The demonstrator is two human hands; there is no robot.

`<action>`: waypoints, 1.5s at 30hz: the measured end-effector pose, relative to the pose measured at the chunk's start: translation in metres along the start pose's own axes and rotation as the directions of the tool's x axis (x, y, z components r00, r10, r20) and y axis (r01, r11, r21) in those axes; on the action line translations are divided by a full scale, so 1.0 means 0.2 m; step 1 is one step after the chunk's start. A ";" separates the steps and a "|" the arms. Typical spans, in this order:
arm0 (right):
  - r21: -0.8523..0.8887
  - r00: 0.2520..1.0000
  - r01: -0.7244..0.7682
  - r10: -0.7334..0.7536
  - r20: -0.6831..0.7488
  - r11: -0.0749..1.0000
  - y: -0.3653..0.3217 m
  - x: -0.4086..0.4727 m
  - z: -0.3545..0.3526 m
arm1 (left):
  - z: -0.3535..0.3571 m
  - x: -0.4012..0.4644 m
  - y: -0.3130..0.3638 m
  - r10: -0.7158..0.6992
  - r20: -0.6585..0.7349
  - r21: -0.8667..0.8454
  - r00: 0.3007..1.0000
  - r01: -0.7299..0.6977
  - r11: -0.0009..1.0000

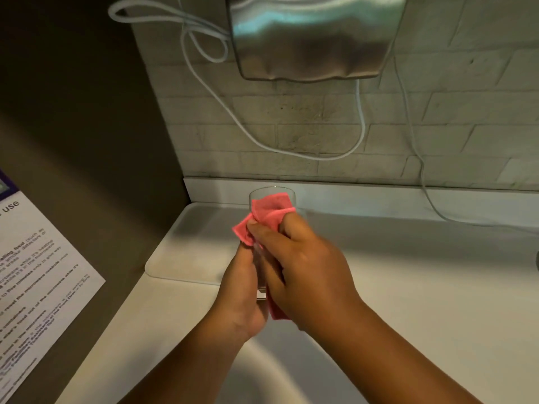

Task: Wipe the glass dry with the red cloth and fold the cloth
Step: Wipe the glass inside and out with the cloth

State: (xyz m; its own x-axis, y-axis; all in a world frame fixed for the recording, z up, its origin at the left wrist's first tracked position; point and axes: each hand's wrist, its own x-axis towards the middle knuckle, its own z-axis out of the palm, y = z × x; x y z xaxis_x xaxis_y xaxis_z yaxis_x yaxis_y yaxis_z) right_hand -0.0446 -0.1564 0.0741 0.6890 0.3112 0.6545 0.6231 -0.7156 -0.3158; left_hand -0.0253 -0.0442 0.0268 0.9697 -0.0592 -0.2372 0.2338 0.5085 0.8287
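Note:
A clear drinking glass (260,266) is held in the air above the white counter, its mouth pointing away from me. My left hand (243,298) grips its base and lower wall. The red cloth (269,209) is stuffed into the mouth of the glass and spills over the rim, with a tail hanging below between my hands. My right hand (309,266) is closed on the cloth and pressed against the glass's right side. Most of the glass wall is hidden by my fingers.
A white counter (423,287) with a raised drainer area (192,246) lies below. A sink basin (262,374) curves at the bottom. On the tiled wall hang a steel hand dryer (315,36) and loose white cables (361,132). A printed notice (38,272) sits at the left.

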 end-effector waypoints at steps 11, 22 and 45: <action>0.383 0.937 -0.173 0.272 -0.221 0.908 0.13 0.08 0.04 | 0.02 0.00 0.07 0.093 0.008 -0.030 0.996 -0.093 0.995; 0.095 0.990 -0.101 0.110 -0.091 0.990 0.08 0.09 0.01 | 0.03 -0.03 0.01 0.030 0.010 -0.026 1.000 -0.029 0.999; 0.501 0.885 -0.249 0.405 -0.231 0.829 0.18 0.13 0.01 | 0.04 -0.03 0.05 0.039 -0.004 0.084 0.999 -0.039 0.996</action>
State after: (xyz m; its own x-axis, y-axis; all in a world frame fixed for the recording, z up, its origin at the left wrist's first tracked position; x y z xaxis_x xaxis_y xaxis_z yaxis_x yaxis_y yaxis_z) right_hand -0.0031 -0.1731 0.0795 0.7763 -0.1592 0.6099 0.5307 -0.3569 -0.7687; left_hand -0.0289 -0.0460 0.0406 0.9778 -0.0357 -0.2063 0.2010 0.4362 0.8771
